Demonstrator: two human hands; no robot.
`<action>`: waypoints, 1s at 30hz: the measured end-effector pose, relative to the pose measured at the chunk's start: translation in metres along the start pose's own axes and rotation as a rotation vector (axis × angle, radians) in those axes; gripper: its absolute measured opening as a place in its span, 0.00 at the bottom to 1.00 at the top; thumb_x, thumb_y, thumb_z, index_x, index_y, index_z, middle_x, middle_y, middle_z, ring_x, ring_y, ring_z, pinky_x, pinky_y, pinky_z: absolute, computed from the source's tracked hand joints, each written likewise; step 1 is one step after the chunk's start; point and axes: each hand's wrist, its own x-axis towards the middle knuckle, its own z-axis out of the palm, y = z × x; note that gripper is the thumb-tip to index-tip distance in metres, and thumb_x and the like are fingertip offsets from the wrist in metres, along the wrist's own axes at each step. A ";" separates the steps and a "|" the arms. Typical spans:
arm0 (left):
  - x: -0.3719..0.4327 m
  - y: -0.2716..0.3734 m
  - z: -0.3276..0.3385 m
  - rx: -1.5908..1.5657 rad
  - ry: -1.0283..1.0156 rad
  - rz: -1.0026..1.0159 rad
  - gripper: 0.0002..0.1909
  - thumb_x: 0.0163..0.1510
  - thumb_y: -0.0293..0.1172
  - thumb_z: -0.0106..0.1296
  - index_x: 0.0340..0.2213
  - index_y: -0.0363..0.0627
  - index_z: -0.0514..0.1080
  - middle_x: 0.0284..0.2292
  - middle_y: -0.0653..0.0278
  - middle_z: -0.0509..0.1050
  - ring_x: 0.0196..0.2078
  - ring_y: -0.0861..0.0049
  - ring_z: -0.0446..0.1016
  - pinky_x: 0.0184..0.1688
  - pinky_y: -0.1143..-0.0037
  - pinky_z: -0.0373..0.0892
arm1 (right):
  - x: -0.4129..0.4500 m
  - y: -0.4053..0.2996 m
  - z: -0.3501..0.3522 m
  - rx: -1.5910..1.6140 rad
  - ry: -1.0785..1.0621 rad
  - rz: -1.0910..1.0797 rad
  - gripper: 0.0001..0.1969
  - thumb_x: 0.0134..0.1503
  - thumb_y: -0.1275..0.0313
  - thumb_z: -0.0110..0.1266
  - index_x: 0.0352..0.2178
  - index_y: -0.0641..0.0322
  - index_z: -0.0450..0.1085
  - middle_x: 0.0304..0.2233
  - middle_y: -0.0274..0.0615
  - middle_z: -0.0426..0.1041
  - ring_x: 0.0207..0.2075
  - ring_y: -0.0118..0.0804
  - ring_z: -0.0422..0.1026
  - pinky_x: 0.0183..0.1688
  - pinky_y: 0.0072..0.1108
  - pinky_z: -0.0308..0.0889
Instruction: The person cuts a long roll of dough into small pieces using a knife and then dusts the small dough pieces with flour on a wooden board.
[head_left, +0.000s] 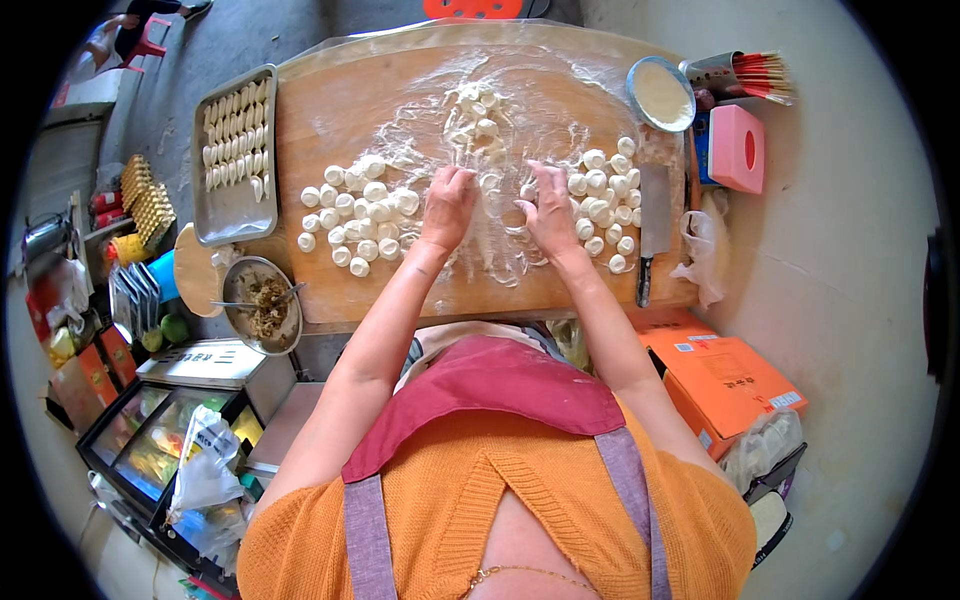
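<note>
Both my hands are over a floured wooden board (352, 289). My left hand (449, 206) has its fingers curled together above the flour, near the middle; whether a bit of dough is between the fingertips cannot be made out. My right hand (551, 210) is spread, its fingertips around a small dough piece (528, 192) at the edge of the right group. Flattened dough pieces (367, 249) lie left of my left hand, and more dough pieces (598, 211) lie right of my right hand. Beyond the hands is a heap of floury dough pieces (480, 112).
A metal tray (238, 221) with rows of shaped dumplings stands at the left, above a bowl (291, 330) of filling with utensils. At the right lie a cleaver (655, 210), a bowl of flour (661, 94), a chopstick holder (711, 73) and a pink tissue box (737, 148).
</note>
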 end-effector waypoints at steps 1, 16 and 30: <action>-0.002 0.000 0.001 -0.001 0.003 0.001 0.10 0.48 0.18 0.57 0.35 0.39 0.75 0.36 0.54 0.74 0.42 0.54 0.72 0.46 0.63 0.70 | -0.001 0.011 -0.001 -0.001 0.000 -0.004 0.14 0.50 0.79 0.63 0.40 0.65 0.72 0.35 0.47 0.72 0.41 0.51 0.74 0.45 0.38 0.69; 0.025 -0.003 0.035 0.413 -0.004 -0.210 0.40 0.61 0.53 0.49 0.62 0.31 0.55 0.69 0.45 0.46 0.72 0.49 0.41 0.70 0.49 0.37 | 0.039 0.019 0.057 -0.312 0.044 0.006 0.36 0.64 0.58 0.47 0.66 0.66 0.46 0.69 0.58 0.46 0.70 0.59 0.45 0.70 0.48 0.38; 0.112 -0.036 -0.004 0.189 0.059 0.056 0.37 0.48 0.23 0.63 0.59 0.40 0.61 0.58 0.54 0.67 0.62 0.59 0.63 0.64 0.60 0.56 | 0.088 0.026 0.053 -0.163 -0.222 -0.038 0.33 0.53 0.64 0.66 0.56 0.64 0.59 0.53 0.51 0.66 0.56 0.53 0.64 0.61 0.39 0.58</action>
